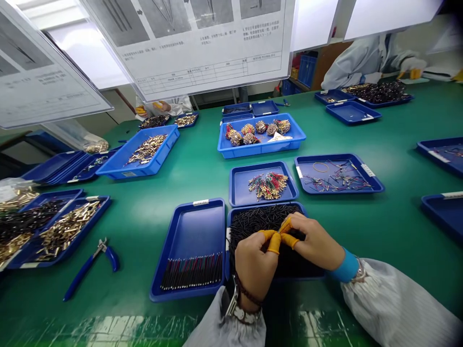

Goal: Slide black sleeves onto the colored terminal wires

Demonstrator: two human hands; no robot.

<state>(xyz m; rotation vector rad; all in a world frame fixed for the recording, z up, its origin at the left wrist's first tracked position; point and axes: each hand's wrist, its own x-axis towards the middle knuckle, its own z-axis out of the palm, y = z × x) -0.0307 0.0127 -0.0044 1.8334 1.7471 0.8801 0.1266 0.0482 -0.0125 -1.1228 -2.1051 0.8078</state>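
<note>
Both my hands meet over a blue tray of short black tubes [260,217], wearing yellow fingertip covers. My left hand [257,258] is pinched, and its fingertips touch those of my right hand [311,238], also pinched. Whatever sits between the fingertips is too small to make out. Left of them, a blue tray [197,224] holds a row of black-sleeved wires [191,272] with coloured ends. Behind the tubes, another tray [238,185] bears a bundle of red and green wires [269,185] with gold ends.
Blue-handled pliers [94,265] lie on the green table at left, near trays of gold parts [68,229]. A tray of loose wires [338,173] is at right. Farther back stands a light-blue bin [260,148]. Hanging sheets [202,53] cross the top; co-workers' sleeves [356,60] show behind.
</note>
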